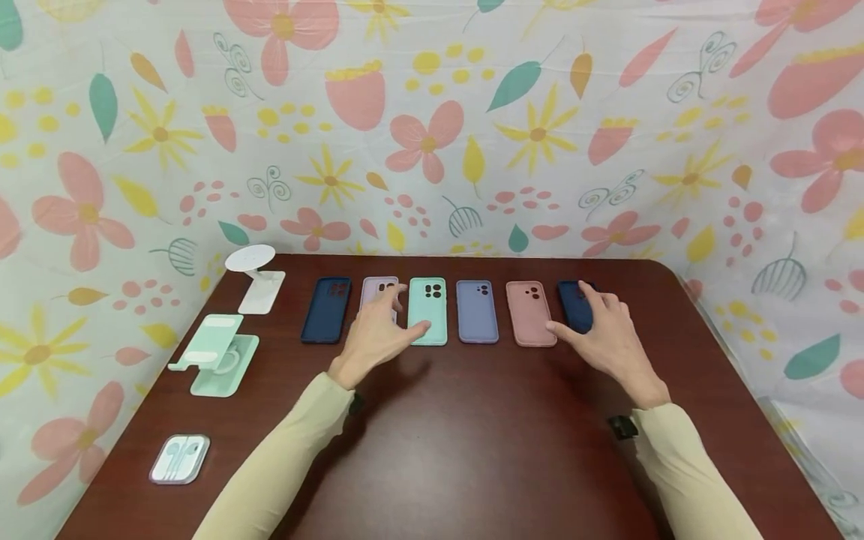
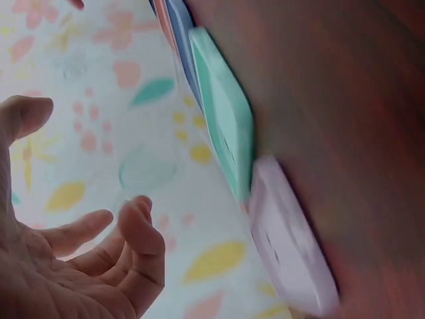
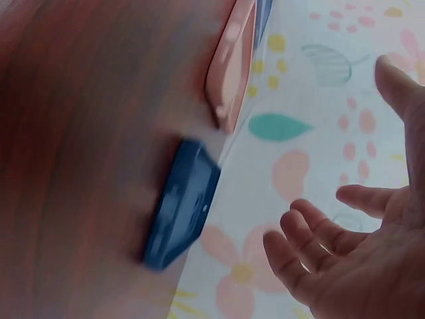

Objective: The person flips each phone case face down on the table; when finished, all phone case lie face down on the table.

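Note:
Several phone cases lie in a row along the table's far side. My left hand [image 1: 376,331] hovers over the lilac phone case [image 1: 371,289], its thumb reaching across the lower edge of the mint phone case [image 1: 427,307]. Held above the right end of the row, my right hand [image 1: 610,337] partly covers a dark blue phone case [image 1: 570,307]; its thumb overlaps the pink phone case [image 1: 529,311]. In both wrist views the fingers are loosely bent with nothing between them, and the cases lie apart from them. A periwinkle phone case [image 1: 476,311] lies between the mint and pink ones.
Another dark blue phone case [image 1: 326,310] begins the row at left. Along the table's left side stand a white stand [image 1: 262,292] with a round top and a mint folding stand [image 1: 216,341]. Nearer lies a clear box of earphones [image 1: 179,459]. Patterned cloth [image 1: 432,210] hangs behind the table.

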Demonstrator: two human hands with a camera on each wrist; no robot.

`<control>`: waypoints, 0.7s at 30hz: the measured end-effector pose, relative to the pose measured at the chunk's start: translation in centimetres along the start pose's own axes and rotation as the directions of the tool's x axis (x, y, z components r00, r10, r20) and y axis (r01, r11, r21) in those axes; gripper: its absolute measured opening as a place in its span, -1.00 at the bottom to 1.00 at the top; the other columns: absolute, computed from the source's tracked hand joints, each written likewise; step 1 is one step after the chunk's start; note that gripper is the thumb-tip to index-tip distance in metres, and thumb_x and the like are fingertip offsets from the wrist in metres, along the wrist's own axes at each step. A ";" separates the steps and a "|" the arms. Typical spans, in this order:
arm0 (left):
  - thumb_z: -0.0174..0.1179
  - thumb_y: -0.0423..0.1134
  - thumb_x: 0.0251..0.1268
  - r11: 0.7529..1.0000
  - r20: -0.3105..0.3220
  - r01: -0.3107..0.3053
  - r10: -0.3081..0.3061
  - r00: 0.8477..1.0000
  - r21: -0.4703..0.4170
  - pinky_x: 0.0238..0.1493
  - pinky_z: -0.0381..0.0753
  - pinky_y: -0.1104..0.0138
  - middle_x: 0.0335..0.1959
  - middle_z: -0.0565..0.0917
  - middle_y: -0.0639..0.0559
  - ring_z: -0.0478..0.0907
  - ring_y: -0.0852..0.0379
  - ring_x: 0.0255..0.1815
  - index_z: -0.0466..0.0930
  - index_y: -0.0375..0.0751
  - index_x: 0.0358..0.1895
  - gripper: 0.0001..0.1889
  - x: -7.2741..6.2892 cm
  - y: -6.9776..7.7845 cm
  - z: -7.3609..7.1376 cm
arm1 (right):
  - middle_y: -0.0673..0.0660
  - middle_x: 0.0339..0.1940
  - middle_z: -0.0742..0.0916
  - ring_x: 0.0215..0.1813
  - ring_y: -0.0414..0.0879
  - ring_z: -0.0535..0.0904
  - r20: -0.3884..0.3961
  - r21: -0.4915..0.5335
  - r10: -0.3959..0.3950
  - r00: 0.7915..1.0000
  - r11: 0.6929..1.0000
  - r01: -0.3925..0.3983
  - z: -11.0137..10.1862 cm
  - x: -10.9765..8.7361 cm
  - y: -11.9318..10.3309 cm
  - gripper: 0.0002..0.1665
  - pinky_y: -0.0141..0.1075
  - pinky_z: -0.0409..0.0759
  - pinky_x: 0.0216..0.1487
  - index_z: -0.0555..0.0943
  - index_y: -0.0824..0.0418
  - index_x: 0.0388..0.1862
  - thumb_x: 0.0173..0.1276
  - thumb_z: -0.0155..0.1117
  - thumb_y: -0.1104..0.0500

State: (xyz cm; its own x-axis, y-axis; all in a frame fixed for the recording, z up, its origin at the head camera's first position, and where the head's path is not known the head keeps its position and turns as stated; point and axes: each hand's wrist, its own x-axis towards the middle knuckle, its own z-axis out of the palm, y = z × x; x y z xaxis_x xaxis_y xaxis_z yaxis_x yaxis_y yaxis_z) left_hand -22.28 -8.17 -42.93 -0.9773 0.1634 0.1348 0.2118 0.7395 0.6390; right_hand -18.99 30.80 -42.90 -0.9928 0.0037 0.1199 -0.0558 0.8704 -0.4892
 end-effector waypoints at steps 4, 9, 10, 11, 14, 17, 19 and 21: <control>0.49 0.19 0.25 0.999 0.042 -0.043 0.043 0.998 -0.015 -0.11 0.65 0.18 -0.10 0.81 -0.11 0.66 0.02 -0.22 0.47 -0.10 0.58 -0.12 0.3 2.2 2.1 | 0.64 0.49 0.38 0.40 0.53 0.37 0.020 0.025 0.010 1.000 1.000 -0.010 -1.0 -0.6 2.0 0.22 0.43 0.53 0.24 0.13 0.41 0.75 0.51 0.43 -0.30; 0.50 0.16 0.27 0.995 0.130 -0.089 0.093 0.987 -0.036 -0.16 0.66 0.23 -0.28 0.79 0.00 0.65 0.12 -0.31 0.47 -0.14 0.56 -0.15 0.8 5.3 5.0 | 0.54 0.31 0.53 0.25 0.40 0.54 0.061 0.038 0.054 0.997 0.998 -0.056 -2.0 -1.1 4.7 0.19 0.34 0.59 0.20 0.15 0.48 0.72 0.52 0.45 -0.24; 0.50 0.15 0.28 0.995 0.146 -0.096 0.101 0.984 -0.040 -0.16 0.67 0.24 -0.31 0.78 0.03 0.66 0.14 -0.32 0.46 -0.15 0.57 -0.14 0.9 5.9 5.6 | 0.53 0.28 0.55 0.24 0.40 0.55 0.071 0.041 0.065 0.995 0.997 -0.068 -2.2 -1.1 5.1 0.18 0.34 0.59 0.22 0.15 0.49 0.72 0.52 0.46 -0.23; 0.50 0.14 0.29 0.994 0.161 -0.103 0.108 0.981 -0.044 -0.18 0.68 0.26 -0.34 0.77 0.05 0.66 0.16 -0.33 0.46 -0.16 0.57 -0.15 1.1 6.5 6.2 | 0.53 0.26 0.56 0.24 0.40 0.55 0.082 0.041 0.070 0.994 0.996 -0.074 -2.3 -1.1 5.5 0.19 0.34 0.59 0.23 0.14 0.50 0.71 0.52 0.46 -0.22; 0.50 0.15 0.30 0.992 0.196 -0.120 0.124 0.973 -0.032 -0.23 0.67 0.32 -0.40 0.74 0.12 0.66 0.21 -0.38 0.46 -0.17 0.57 -0.14 1.4 8.4 7.9 | 0.54 0.26 0.59 0.25 0.40 0.57 0.129 0.048 0.080 0.988 0.995 -0.087 -2.6 -1.1 6.6 0.19 0.33 0.59 0.26 0.14 0.51 0.71 0.50 0.50 -0.18; 0.49 0.17 0.32 0.990 0.235 -0.138 0.138 0.962 -0.015 -0.24 0.68 0.35 -0.43 0.73 0.13 0.71 0.18 -0.36 0.47 -0.17 0.57 -0.14 1.6 10.2 9.7 | 0.54 0.30 0.61 0.27 0.39 0.58 0.185 0.050 0.087 0.979 0.994 -0.098 -2.7 -1.0 7.5 0.18 0.31 0.60 0.26 0.15 0.50 0.71 0.48 0.52 -0.15; 0.49 0.20 0.33 0.988 0.262 -0.152 0.148 0.954 -0.008 -0.19 0.72 0.33 -0.45 0.74 0.10 0.77 0.10 -0.24 0.48 -0.16 0.57 -0.14 1.7 11.4 10.9 | 0.54 0.32 0.61 0.28 0.38 0.58 0.216 0.058 0.098 0.972 0.992 -0.113 -2.7 -0.9 8.0 0.17 0.29 0.62 0.26 0.15 0.48 0.72 0.48 0.53 -0.13; 0.50 0.21 0.32 0.987 0.280 -0.159 0.154 0.948 -0.004 -0.13 0.73 0.33 -0.44 0.77 0.08 0.79 0.05 -0.09 0.51 -0.15 0.55 -0.16 1.7 12.5 12.2 | 0.54 0.33 0.61 0.27 0.37 0.59 0.236 0.061 0.109 0.966 0.990 -0.126 -2.7 -0.9 8.4 0.16 0.27 0.63 0.25 0.15 0.49 0.71 0.47 0.54 -0.10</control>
State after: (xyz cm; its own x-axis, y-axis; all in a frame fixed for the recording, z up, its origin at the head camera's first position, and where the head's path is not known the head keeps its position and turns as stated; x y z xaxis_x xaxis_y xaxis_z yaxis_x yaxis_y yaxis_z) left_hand -21.27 9.30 -43.90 -0.8922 0.4515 0.0138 0.3644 0.7013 0.6127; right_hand -18.31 39.41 -44.75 -0.9898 -0.0179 -0.1411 0.0638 0.8311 -0.5524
